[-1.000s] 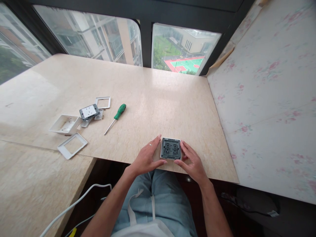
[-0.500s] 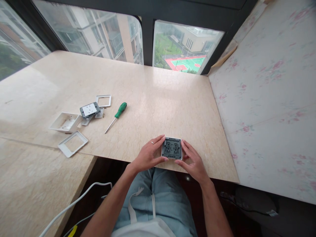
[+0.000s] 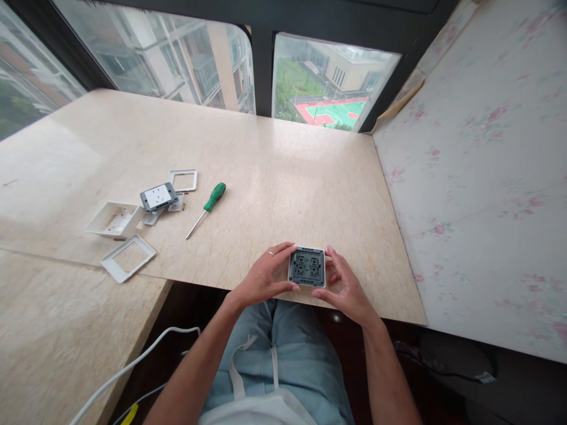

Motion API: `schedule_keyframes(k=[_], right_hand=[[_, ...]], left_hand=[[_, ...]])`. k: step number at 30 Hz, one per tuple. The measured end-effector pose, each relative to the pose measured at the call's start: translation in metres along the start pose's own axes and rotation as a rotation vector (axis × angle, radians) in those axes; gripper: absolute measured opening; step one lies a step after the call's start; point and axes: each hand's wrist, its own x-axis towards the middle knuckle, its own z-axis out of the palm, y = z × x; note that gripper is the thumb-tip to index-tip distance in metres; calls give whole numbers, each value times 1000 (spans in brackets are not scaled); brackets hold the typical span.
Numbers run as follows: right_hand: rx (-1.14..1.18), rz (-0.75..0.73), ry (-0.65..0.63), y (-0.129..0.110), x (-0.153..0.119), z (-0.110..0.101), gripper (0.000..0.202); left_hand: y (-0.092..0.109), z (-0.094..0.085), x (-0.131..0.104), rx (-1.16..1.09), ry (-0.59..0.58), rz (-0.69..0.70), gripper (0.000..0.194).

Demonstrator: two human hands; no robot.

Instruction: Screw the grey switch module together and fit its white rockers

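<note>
A square dark grey switch module in a white casing (image 3: 307, 267) lies near the front edge of the stone counter, its grey side facing up. My left hand (image 3: 266, 275) grips its left side, thumb at the lower corner and fingers at the upper corner. On the other side is my right hand (image 3: 346, 284), curved round the right edge with thumb and fingers apart; its thumb tip is by the lower right corner. A gap shows between most of its fingers and the casing.
A green-handled screwdriver (image 3: 207, 209) lies left of centre on the counter (image 3: 283, 177). Further left are a white box (image 3: 116, 219), a socket module (image 3: 158, 196), a white frame (image 3: 128, 258), a smaller frame (image 3: 183, 180) and small plates. A wallpapered wall (image 3: 469, 189) bounds the right.
The fingers of my right hand have loosened and moved slightly away from the casing's right edge. My left hand stays at its side. The whole view has shifted slightly.
</note>
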Motion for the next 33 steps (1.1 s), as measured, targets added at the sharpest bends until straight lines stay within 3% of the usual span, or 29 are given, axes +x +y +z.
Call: schedule_keyframes(k=[5,11,33], right_hand=[[6,46,-61,-5,4,-4,88],[28,36,-40,-6,5,-4,80],[94,37,-63,-3,4,-8,78]], left_hand=[[0,0,-1,-4,9,-3,84],[2,1,-1,2,23,-8,83],[-1,2,-2,-1,11,-4,85]])
